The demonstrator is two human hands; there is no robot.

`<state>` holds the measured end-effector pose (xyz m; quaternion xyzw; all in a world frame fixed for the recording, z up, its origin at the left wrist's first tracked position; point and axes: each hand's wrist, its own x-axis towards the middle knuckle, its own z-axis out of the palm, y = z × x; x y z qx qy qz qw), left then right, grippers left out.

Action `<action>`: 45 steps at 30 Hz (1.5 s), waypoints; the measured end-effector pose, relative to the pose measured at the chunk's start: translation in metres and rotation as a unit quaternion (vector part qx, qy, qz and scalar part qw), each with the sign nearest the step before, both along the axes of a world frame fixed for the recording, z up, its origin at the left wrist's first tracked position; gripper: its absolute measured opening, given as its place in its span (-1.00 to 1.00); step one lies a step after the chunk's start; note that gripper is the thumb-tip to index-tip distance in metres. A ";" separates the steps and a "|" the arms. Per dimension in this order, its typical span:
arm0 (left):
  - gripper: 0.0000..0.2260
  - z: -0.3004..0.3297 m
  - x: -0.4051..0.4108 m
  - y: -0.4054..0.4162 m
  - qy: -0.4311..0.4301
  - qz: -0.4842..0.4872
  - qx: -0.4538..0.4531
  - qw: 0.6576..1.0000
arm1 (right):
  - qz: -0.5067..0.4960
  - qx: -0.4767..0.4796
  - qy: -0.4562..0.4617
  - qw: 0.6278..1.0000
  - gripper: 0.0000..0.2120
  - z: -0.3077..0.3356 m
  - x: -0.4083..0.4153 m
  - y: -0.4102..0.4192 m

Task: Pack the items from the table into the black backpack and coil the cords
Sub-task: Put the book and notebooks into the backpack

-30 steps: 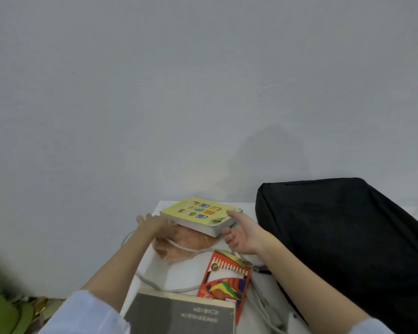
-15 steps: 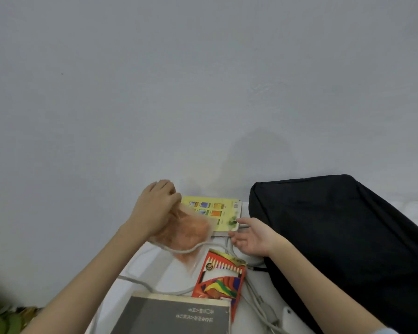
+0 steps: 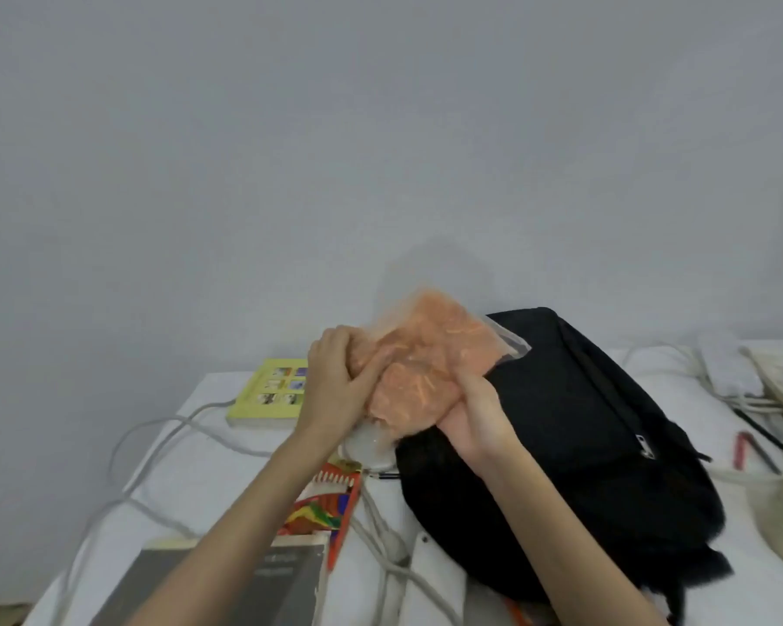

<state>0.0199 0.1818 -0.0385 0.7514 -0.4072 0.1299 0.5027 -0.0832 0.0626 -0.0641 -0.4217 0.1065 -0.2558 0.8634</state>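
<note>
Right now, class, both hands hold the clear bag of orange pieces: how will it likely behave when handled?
The clear bag of orange pieces probably flops, since it bulges unevenly between the left hand and right hand. Its loose contents likely shift. The plastic film looks smooth, so possibly slippery.

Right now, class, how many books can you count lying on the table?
2. The yellow book lies at the table's far left edge, behind the left hand. The grey book lies at the near edge, under the left forearm. Others may be hidden.

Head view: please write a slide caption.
Both hands hold a clear bag of orange pieces over the black backpack.
</note>
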 end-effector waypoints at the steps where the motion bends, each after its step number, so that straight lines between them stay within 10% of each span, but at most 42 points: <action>1: -0.71 -0.005 -0.015 -0.011 0.016 -0.023 0.018 0.999 | -0.085 0.012 0.028 0.996 -0.30 -0.001 -0.012 -0.014; 9: -0.48 -0.064 -0.073 -0.065 0.084 -0.169 0.203 0.961 | -0.277 -0.052 0.204 0.938 -0.72 -0.009 -0.142 -0.115; 16: -0.60 -0.084 -0.082 -0.088 -0.152 -0.121 0.379 0.905 | -0.179 0.007 0.216 0.960 -0.69 -0.022 -0.191 -0.141; 24: -0.79 -0.049 -0.088 -0.098 -0.094 0.002 0.095 0.991 | 0.121 -0.103 0.401 0.902 -0.56 -0.014 -0.215 -0.121; 29: -0.70 -0.030 -0.102 -0.103 -0.142 0.039 0.076 0.986 | 0.151 0.035 0.313 0.937 -0.81 -0.022 -0.196 -0.099; 40: -0.84 -0.049 -0.118 -0.086 -0.175 -0.017 0.082 0.981 | -0.237 0.247 0.148 0.928 -0.56 -0.050 -0.100 -0.087; 45: -0.84 -0.063 -0.125 -0.088 -0.238 -0.002 0.170 0.956 | -0.023 0.146 0.136 0.980 -0.61 -0.037 -0.081 -0.096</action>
